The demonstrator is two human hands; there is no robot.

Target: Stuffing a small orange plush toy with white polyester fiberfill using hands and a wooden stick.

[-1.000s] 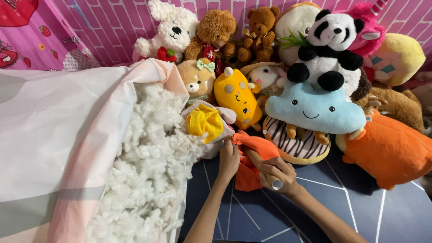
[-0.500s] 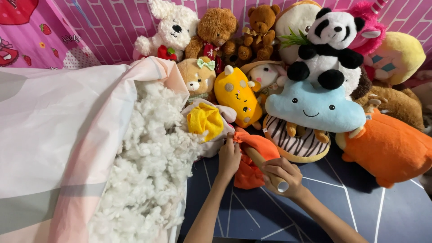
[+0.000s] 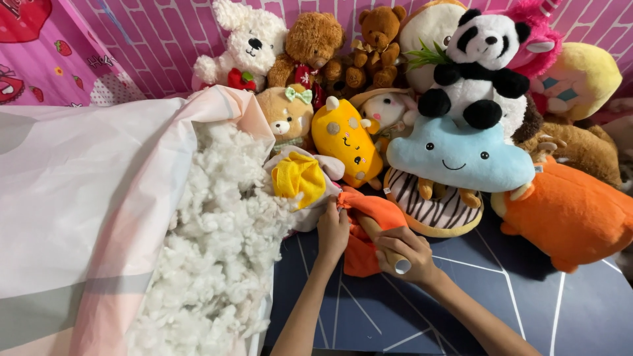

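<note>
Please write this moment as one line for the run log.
left hand: grips orange plush skin | right hand: holds wooden stick pushed into it | white stuffing: beside, in open bag

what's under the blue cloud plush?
Under the blue cloud plush sits a round brown-and-white striped plush, with small orange feet poking out between them. The cloud covers the striped plush's top, and whatever the feet belong to is hidden.

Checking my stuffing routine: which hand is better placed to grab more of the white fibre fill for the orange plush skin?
Probably the left hand: it pinches the orange plush skin right beside the white fibre fill. The right hand is farther away, gripping a wooden stick pushed into the skin.
</note>
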